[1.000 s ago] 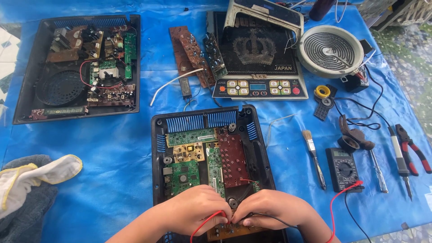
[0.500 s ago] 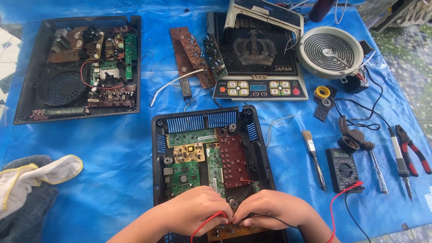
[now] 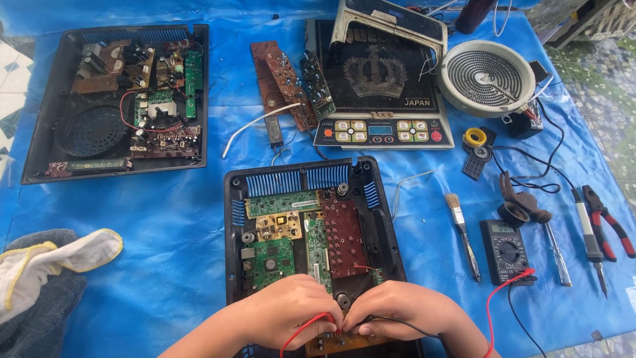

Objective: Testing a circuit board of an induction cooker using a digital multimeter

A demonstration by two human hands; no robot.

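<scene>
At the near edge of the view the left hand (image 3: pixel 288 313) and the right hand (image 3: pixel 404 311) are drawn close together, fingertips almost meeting over a brown circuit board (image 3: pixel 338 341) at the front of the open black appliance base (image 3: pixel 232 219). The left hand pinches the red probe lead (image 3: pixel 298 331) and the right the black probe lead (image 3: pixel 397 320), both pressed down toward the board; the exact contact points are hidden under the fingers. These leads are thin, limp and light, best held at the stiff probe shaft near the tip, as both hands seem to do. The board looks rigid but fragile, with small soldered parts, so it is better held by its edges. Further in, the base carries green boards (image 3: pixel 270 262) and a dark red board (image 3: pixel 343 238), with blue fins along its back wall. To the right lie a multimeter (image 3: pixel 507 252), a small paintbrush (image 3: pixel 462 232), a screwdriver (image 3: pixel 556 255) and red-handled pliers (image 3: pixel 609 222). To the left sits a white and yellow cloth (image 3: pixel 59 255). Farthest off, on the blue tarp (image 3: pixel 165 225), are a second opened base (image 3: pixel 116 99), a glass cooktop panel (image 3: pixel 381 86) and a round coil heater (image 3: pixel 487 76).
</scene>
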